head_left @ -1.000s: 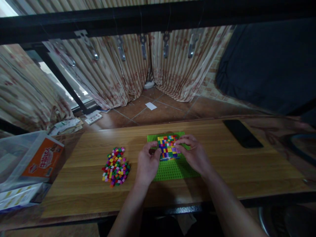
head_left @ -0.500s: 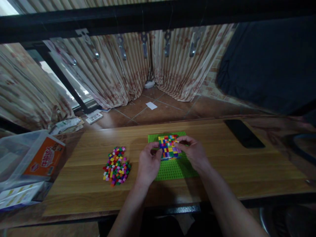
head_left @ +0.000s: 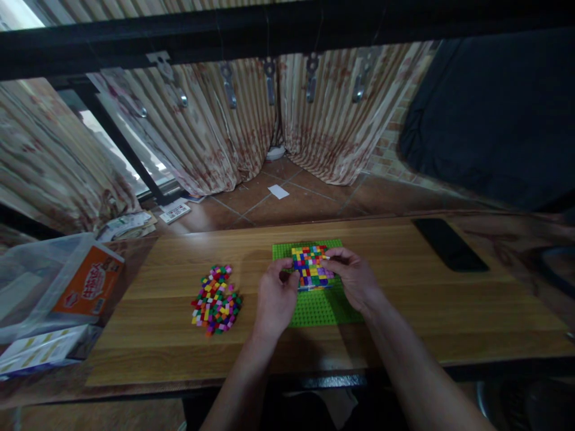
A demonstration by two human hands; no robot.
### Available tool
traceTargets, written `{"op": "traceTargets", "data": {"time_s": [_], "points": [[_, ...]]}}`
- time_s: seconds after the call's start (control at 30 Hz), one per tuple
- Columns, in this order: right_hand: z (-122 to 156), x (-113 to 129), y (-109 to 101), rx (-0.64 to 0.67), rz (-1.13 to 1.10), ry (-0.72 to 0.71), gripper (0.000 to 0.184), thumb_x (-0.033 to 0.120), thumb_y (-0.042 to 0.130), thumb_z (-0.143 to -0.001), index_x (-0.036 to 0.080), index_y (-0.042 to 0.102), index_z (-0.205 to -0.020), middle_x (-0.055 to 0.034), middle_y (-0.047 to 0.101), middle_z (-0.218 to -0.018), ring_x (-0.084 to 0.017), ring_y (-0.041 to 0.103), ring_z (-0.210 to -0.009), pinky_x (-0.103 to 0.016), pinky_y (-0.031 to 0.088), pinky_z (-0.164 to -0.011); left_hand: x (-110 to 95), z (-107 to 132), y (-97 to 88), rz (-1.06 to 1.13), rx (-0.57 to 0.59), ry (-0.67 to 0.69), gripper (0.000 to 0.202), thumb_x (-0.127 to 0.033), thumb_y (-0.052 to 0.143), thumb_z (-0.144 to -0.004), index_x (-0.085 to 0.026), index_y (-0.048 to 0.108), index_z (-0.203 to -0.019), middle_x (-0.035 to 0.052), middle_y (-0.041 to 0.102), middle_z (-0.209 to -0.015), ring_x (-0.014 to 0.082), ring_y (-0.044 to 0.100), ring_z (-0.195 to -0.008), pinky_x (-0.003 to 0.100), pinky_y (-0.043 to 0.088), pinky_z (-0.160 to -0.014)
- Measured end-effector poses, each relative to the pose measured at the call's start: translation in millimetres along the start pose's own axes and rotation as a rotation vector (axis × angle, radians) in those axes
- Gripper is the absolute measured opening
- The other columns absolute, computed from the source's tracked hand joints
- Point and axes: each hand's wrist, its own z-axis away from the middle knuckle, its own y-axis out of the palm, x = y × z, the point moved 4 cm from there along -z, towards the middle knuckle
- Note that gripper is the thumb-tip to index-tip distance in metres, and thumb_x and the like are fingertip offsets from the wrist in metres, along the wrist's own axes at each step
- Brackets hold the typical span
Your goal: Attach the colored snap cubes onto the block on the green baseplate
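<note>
A square panel of small multicoloured toy bricks [head_left: 311, 267] lies on the upper part of a green studded baseplate [head_left: 318, 308]. My left hand [head_left: 277, 296] is closed at the panel's left edge, its thumb and forefinger holding that side. From the right, my right hand [head_left: 357, 276] reaches over the panel's upper right part. Its thumb and forefinger pinch what looks like a small pale brick, mostly covered by the fingertips. To the left of my hands, a loose heap of small coloured bricks [head_left: 217, 304] rests on the wooden tabletop [head_left: 157, 323].
A black phone-like slab [head_left: 449, 244] lies at the table's right. On the left stand a clear plastic box [head_left: 33, 272] with an orange label and a white carton [head_left: 47, 353]. Papers [head_left: 128, 225] lie beyond the table, before striped curtains [head_left: 242, 131].
The whole view has shifted slightly, so everything sits a little further right. Both hands keep nearly the same place and grip at the panel.
</note>
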Motion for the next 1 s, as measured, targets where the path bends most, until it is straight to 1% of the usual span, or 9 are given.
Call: {"op": "traceTargets", "data": {"time_s": [0.17, 0.3, 0.4, 0.5, 0.63, 0.7, 0.77, 0.87, 1.0], "points": [[0, 2, 0, 0.022, 0.078, -0.053, 0.034, 0.037, 0.086, -0.048, 0.021, 0.064, -0.067, 0.0053, 0.06, -0.055, -0.011, 0.052, -0.05, -0.026, 0.043, -0.05, 2, 0, -0.7, 0.014, -0.025, 0.014, 0.018, -0.015, 0.061, -0.079, -0.015, 0.067, -0.096, 0.0045, 0.07, -0.084, 0.0137, 0.062, -0.067, 0.026, 0.05, -0.064], [2, 0, -3, -0.011, 0.066, -0.024, 0.037, 0.036, 0.089, -0.044, 0.02, 0.066, -0.068, 0.005, 0.062, -0.056, -0.01, 0.051, -0.048, -0.026, 0.044, -0.05, 2, 0, -1.3, -0.008, -0.017, 0.04, 0.017, -0.015, 0.061, -0.079, -0.015, 0.067, -0.096, 0.0062, 0.072, -0.09, 0.0143, 0.064, -0.072, 0.026, 0.052, -0.068], [2, -3, -6, -0.014, 0.064, -0.007, 0.037, 0.034, 0.091, -0.044, 0.02, 0.07, -0.071, 0.0042, 0.064, -0.058, -0.01, 0.053, -0.05, -0.025, 0.044, -0.051, 0, -1, -7.5, -0.069, -0.019, 0.063, 0.018, -0.017, 0.06, -0.081, -0.016, 0.068, -0.097, 0.0059, 0.072, -0.09, 0.0147, 0.065, -0.073, 0.026, 0.052, -0.068], [1, -5, -9, -0.04, 0.075, -0.01, 0.034, 0.034, 0.09, -0.047, 0.02, 0.072, -0.072, 0.0026, 0.067, -0.062, -0.012, 0.057, -0.056, -0.026, 0.047, -0.056, -2, -7, -27.7, -0.239, -0.105, 0.086, 0.02, -0.019, 0.058, -0.083, -0.016, 0.068, -0.1, 0.0073, 0.072, -0.093, 0.0161, 0.064, -0.073, 0.029, 0.051, -0.07], [0, -4, -13, -0.1, 0.116, -0.052, 0.028, 0.035, 0.087, -0.051, 0.021, 0.074, -0.072, 0.0005, 0.069, -0.069, -0.014, 0.061, -0.063, -0.029, 0.051, -0.061, -2, -16, -71.2, -0.637, -0.279, 0.114, 0.025, -0.018, 0.056, -0.083, -0.014, 0.067, -0.105, 0.0123, 0.071, -0.101, 0.0234, 0.065, -0.088, 0.036, 0.049, -0.083], [0, -4, -15, -0.107, 0.128, -0.067, 0.025, 0.035, 0.085, -0.053, 0.021, 0.074, -0.072, 0.0001, 0.07, -0.07, -0.014, 0.061, -0.063, -0.029, 0.051, -0.061, 0, -19, -91.0, -0.828, -0.326, 0.103, 0.026, -0.017, 0.053, -0.084, -0.013, 0.068, -0.104, 0.0152, 0.07, -0.105, 0.0281, 0.063, -0.099, 0.041, 0.045, -0.092], [-1, -4, -17, -0.106, 0.129, -0.07, 0.024, 0.036, 0.083, -0.055, 0.021, 0.074, -0.071, 0.0001, 0.069, -0.07, -0.014, 0.061, -0.063, -0.028, 0.051, -0.06, 3, -21, -105.3, -0.95, -0.334, 0.062, 0.03, -0.018, 0.051, -0.085, -0.012, 0.068, -0.108, 0.0162, 0.07, -0.106, 0.0299, 0.061, -0.102, 0.043, 0.042, -0.096], [-2, -5, -18, -0.102, 0.129, -0.086, 0.021, 0.035, 0.082, -0.057, 0.021, 0.074, -0.072, -0.0002, 0.07, -0.07, -0.014, 0.061, -0.063, -0.028, 0.051, -0.06, 8, -20, -115.8, -1.032, -0.315, -0.021, 0.03, -0.02, 0.054, -0.083, -0.014, 0.069, -0.108, 0.0165, 0.067, -0.112, 0.0322, 0.058, -0.107, 0.043, 0.043, -0.093], [-2, -5, -18, -0.112, 0.128, -0.101, 0.021, 0.035, 0.082, -0.057, 0.021, 0.074, -0.071, -0.0011, 0.07, -0.071, -0.015, 0.062, -0.064, -0.028, 0.051, -0.059, 12, -18, -118.3, -1.08, -0.291, -0.074, 0.022, -0.022, 0.057, -0.08, -0.021, 0.07, -0.099, 0.0139, 0.065, -0.114, 0.0335, 0.055, -0.107, 0.044, 0.044, -0.086]]}}
